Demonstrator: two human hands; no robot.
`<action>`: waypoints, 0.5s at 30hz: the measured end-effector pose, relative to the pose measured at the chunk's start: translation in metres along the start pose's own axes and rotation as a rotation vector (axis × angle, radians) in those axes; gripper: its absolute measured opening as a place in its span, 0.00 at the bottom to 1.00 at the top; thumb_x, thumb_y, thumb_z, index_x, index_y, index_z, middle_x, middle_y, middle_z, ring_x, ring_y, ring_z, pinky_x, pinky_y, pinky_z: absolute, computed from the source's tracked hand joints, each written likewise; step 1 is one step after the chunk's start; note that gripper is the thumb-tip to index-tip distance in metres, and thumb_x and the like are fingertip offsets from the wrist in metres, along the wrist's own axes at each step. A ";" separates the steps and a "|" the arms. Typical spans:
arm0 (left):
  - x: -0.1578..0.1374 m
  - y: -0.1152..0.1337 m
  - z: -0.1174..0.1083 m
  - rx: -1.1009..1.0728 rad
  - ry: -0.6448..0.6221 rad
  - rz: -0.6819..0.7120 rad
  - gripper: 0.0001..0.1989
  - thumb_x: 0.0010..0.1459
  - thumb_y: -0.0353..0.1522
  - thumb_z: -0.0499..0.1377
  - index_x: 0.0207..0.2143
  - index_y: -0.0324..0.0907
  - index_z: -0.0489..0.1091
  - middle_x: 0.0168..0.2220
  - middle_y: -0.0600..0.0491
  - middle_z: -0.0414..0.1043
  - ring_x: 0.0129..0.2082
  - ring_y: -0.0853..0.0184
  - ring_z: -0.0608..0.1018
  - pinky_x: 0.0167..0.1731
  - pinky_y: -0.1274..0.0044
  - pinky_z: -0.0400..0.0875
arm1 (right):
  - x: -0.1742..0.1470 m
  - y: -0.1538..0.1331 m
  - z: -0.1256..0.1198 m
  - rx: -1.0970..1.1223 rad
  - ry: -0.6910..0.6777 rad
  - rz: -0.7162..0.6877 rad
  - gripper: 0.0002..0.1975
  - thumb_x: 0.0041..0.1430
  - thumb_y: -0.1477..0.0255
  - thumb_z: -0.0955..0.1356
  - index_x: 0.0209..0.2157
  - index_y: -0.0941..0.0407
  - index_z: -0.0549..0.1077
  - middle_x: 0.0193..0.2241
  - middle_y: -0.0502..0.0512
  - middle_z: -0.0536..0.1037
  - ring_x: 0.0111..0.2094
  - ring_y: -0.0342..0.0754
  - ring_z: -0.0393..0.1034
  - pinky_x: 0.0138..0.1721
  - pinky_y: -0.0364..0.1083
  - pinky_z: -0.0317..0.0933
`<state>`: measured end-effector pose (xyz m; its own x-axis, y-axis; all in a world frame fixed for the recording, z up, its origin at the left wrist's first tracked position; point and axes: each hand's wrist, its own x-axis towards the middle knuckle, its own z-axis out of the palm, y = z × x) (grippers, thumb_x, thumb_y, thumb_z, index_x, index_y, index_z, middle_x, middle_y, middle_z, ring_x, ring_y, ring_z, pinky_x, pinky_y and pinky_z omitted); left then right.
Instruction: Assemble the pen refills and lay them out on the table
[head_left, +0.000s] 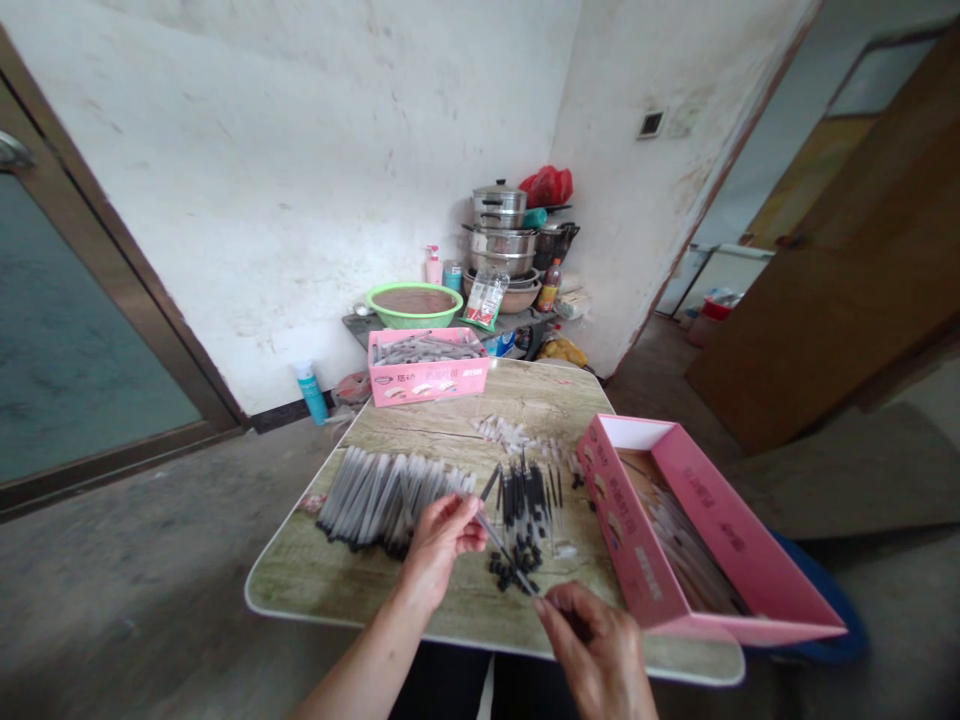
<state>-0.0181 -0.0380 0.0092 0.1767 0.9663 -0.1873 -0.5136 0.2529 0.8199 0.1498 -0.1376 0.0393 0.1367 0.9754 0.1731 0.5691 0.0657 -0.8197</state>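
Between my two hands runs a slim pen (504,548), slanting down to the right, clear with a dark part inside. My left hand (442,540) pinches its upper end. The fingers of my right hand (589,635) are closed on its lower end; the very tip is hidden there. Beneath the pen lie small black caps (525,565). Just beyond are several slim black pen parts (529,490) in a bunch. Left of my left hand, many translucent pen barrels (382,490) lie side by side. Small clear pieces (506,433) are scattered behind.
A pink box (637,560) with long pale pieces stands on the wood-patterned table (300,575) at right. Another pink box (427,385), full of pens, is at the back. Behind stand a green basin (415,318) and stacked pots (500,235). A wooden door (847,270) is at right.
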 end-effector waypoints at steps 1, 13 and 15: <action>-0.004 -0.003 0.003 0.015 -0.017 -0.022 0.16 0.49 0.39 0.65 0.31 0.34 0.72 0.25 0.51 0.74 0.21 0.72 0.75 0.20 0.82 0.70 | 0.003 -0.002 0.003 0.004 -0.007 -0.013 0.18 0.57 0.60 0.65 0.21 0.58 0.70 0.16 0.48 0.66 0.19 0.43 0.60 0.21 0.39 0.53; 0.009 0.006 -0.004 -0.297 0.137 -0.124 0.09 0.47 0.29 0.68 0.31 0.33 0.74 0.24 0.50 0.76 0.21 0.72 0.77 0.22 0.84 0.73 | 0.017 0.055 0.012 -0.194 0.063 0.005 0.14 0.60 0.64 0.63 0.30 0.56 0.76 0.22 0.54 0.76 0.23 0.49 0.71 0.26 0.42 0.60; 0.009 0.007 -0.005 -0.297 0.147 -0.126 0.09 0.47 0.28 0.67 0.31 0.33 0.74 0.23 0.50 0.76 0.21 0.72 0.77 0.21 0.83 0.73 | 0.014 0.062 0.016 -0.311 -0.010 -0.054 0.12 0.60 0.68 0.62 0.32 0.55 0.77 0.28 0.56 0.79 0.28 0.51 0.74 0.30 0.43 0.62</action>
<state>-0.0242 -0.0270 0.0106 0.1430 0.9178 -0.3704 -0.7210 0.3530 0.5963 0.1739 -0.1168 -0.0179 0.0924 0.9742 0.2058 0.7960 0.0519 -0.6030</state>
